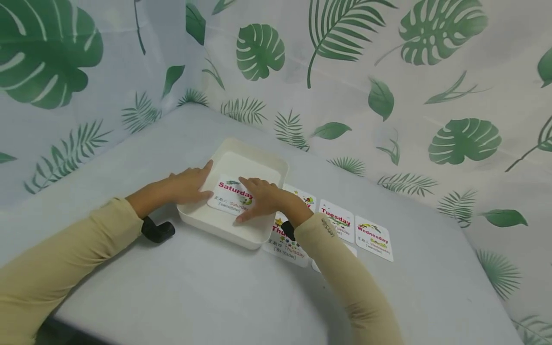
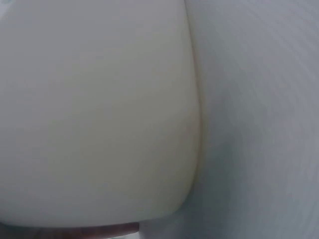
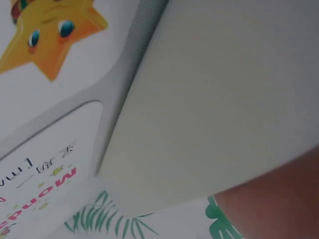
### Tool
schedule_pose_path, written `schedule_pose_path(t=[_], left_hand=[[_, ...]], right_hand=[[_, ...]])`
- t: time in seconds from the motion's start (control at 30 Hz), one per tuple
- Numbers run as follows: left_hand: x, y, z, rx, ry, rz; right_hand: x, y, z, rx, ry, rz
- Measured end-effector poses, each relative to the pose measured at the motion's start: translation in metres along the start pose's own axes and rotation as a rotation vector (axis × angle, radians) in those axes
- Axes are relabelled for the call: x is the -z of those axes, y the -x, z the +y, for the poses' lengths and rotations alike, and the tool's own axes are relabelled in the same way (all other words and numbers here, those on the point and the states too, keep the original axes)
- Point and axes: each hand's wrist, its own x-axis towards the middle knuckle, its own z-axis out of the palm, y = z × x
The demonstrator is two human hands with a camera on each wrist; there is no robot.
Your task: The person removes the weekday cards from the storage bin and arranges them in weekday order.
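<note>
In the head view a white tray (image 1: 241,235) holds the Saturday card (image 1: 224,203), which lies face up. My left hand (image 1: 187,186) is at the tray's left side, its fingers extended over the rim and its thumb near the card's left edge. Over the right part of the card is my right hand (image 1: 263,196), fingers and thumb spread; whether it touches the card cannot be told. The tray's outer wall (image 2: 99,124) fills much of the left wrist view, and its side (image 3: 209,109) shows large in the right wrist view.
Right of the tray lie several weekday cards: Thursday (image 1: 286,249), Tuesday (image 1: 336,220), Wednesday (image 1: 374,237) and others partly hidden by my right arm. The Monday card (image 3: 50,169) shows in the right wrist view. A leaf-patterned curtain (image 1: 345,105) stands behind the table (image 1: 207,297).
</note>
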Motion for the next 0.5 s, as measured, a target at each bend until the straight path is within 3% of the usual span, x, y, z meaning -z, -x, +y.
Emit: schedule_pose_path(t=[0.5], left_hand=[[-0.0006, 0.0010, 0.0027, 0.015, -0.023, -0.008]], right_hand=[[-0.0058, -0.0037, 0.0017, 0.022, -0.054, 0.031]])
